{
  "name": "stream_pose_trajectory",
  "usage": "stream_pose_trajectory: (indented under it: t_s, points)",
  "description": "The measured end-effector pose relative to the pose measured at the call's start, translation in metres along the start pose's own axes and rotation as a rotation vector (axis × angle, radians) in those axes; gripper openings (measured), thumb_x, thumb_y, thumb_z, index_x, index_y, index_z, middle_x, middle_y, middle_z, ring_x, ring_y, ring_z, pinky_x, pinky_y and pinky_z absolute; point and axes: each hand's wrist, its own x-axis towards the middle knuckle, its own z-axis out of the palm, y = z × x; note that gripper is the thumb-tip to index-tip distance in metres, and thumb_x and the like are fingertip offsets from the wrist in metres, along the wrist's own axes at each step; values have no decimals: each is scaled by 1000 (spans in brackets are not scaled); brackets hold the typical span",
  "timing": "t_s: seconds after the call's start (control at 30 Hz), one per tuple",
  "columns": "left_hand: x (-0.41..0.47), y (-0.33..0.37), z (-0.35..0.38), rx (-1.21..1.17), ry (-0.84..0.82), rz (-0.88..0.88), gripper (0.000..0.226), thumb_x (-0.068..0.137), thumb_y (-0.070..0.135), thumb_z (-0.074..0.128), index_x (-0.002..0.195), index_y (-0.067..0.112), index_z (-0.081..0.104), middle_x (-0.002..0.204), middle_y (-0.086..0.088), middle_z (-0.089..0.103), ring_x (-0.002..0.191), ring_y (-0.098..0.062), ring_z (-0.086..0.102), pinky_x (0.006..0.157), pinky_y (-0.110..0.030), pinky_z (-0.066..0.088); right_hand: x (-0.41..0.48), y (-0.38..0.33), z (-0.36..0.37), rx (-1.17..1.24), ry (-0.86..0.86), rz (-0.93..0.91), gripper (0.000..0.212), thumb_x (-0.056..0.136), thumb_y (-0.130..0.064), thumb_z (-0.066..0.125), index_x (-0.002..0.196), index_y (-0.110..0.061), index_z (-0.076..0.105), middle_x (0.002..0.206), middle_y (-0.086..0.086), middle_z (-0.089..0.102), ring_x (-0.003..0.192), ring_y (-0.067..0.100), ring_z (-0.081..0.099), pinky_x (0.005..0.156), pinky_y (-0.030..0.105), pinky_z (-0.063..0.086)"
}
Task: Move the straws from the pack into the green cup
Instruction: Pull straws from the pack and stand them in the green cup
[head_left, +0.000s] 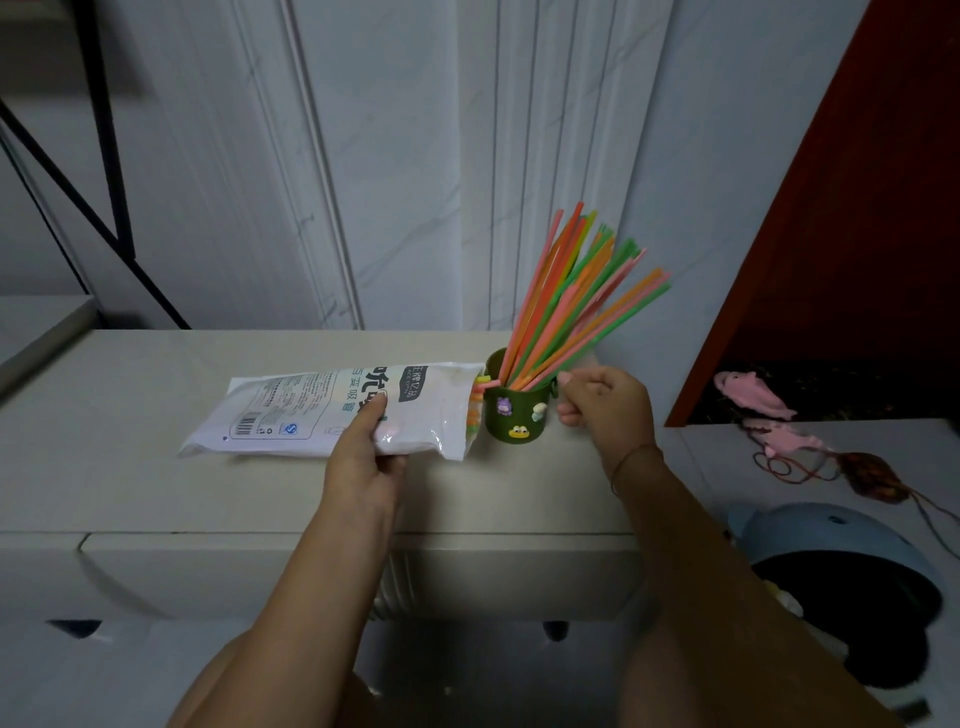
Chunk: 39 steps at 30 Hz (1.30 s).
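Observation:
A white plastic straw pack (332, 410) lies on its side on the cream cabinet top (156, 483), its open mouth touching the green cup. My left hand (363, 452) grips the pack near that open end. A few straw ends (477, 400) show in the pack's mouth. The green cup (514, 413), stuck with small cartoon figures, stands upright. Several pink, orange and green straws (576, 301) fan out of it, leaning right. My right hand (605, 405) sits just right of the cup's rim, fingers curled; nothing is visibly held.
A white panelled wall rises right behind the cabinet. A dark red panel (857, 208) stands at the right. On the lower surface to the right lie pink fish toys (753, 397), a red cord (810, 467) and a blue helmet-like object (841, 566). A black frame (104, 156) stands at the left.

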Motion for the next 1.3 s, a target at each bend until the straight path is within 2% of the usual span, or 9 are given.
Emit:
stream_pose_trajectory:
  t_s: [0.1, 0.23, 0.43, 0.5, 0.67, 0.8, 1.0, 1.17, 1.3]
  points:
    - [-1, 0, -1, 3, -6, 3, 25, 84, -1, 66, 102, 15, 60, 98, -4, 72, 88, -17, 70, 72, -37, 60, -19, 1, 5, 74, -71, 87, 16, 90, -13, 58, 92, 4, 59, 64, 11, 56, 52, 15, 53, 44, 17, 48]
    - [-3, -3, 1, 29, -22, 34, 26, 83, 0, 68, 103, 16, 63, 95, -2, 73, 81, -14, 72, 74, -33, 60, -47, 4, 19, 150, -296, 167, 8, 92, -21, 57, 93, -14, 61, 80, 6, 61, 53, 11, 59, 46, 21, 48]
    - [-10, -9, 3, 65, -85, 63, 29, 82, 0, 68, 105, 17, 64, 100, -2, 74, 82, -13, 72, 75, -33, 60, -48, -3, 38, 138, -253, -20, 34, 84, -1, 62, 116, -7, 54, 88, 5, 60, 59, 1, 58, 48, 16, 45]
    - [-14, -9, 2, 112, -143, 136, 31, 83, 1, 68, 109, 17, 63, 104, -3, 74, 89, -15, 72, 80, -35, 59, -45, -3, 41, 197, -223, 39, 36, 85, -3, 61, 120, -9, 52, 102, 6, 60, 76, 5, 59, 59, 19, 47]
    - [-20, -6, 6, 229, -218, 303, 43, 83, 1, 68, 124, 12, 59, 117, -7, 70, 106, -21, 67, 90, -38, 54, -47, -2, 44, 721, -303, 404, 38, 94, -27, 47, 130, -12, 51, 122, 7, 62, 112, 22, 58, 93, 36, 49]
    - [-21, -7, 8, 243, -224, 327, 49, 83, 2, 67, 131, 8, 56, 122, -8, 67, 107, -21, 66, 92, -38, 54, -50, 1, 45, 816, -302, 478, 41, 97, -32, 40, 132, -14, 51, 132, 12, 53, 125, 29, 49, 107, 45, 39]
    - [-22, -5, 8, 220, -246, 359, 51, 82, 5, 69, 130, 10, 55, 122, -8, 68, 107, -20, 67, 90, -37, 55, -50, 0, 49, 860, -238, 579, 27, 93, -21, 51, 117, -13, 61, 116, 11, 61, 104, 25, 59, 85, 40, 51]
    - [-18, -2, 7, 156, -199, 278, 39, 84, 4, 68, 122, 8, 61, 116, -9, 70, 100, -18, 70, 83, -34, 57, -48, 0, 50, 772, -184, 494, 31, 91, -15, 54, 120, -6, 59, 111, 16, 64, 95, 25, 63, 86, 37, 52]
    - [-13, 1, 2, 37, -161, 139, 38, 86, 3, 65, 122, 10, 60, 109, -8, 73, 92, -17, 72, 79, -36, 59, -51, -1, 49, 463, -202, 340, 23, 93, -15, 52, 112, -8, 63, 98, 9, 67, 80, 19, 65, 66, 27, 54]
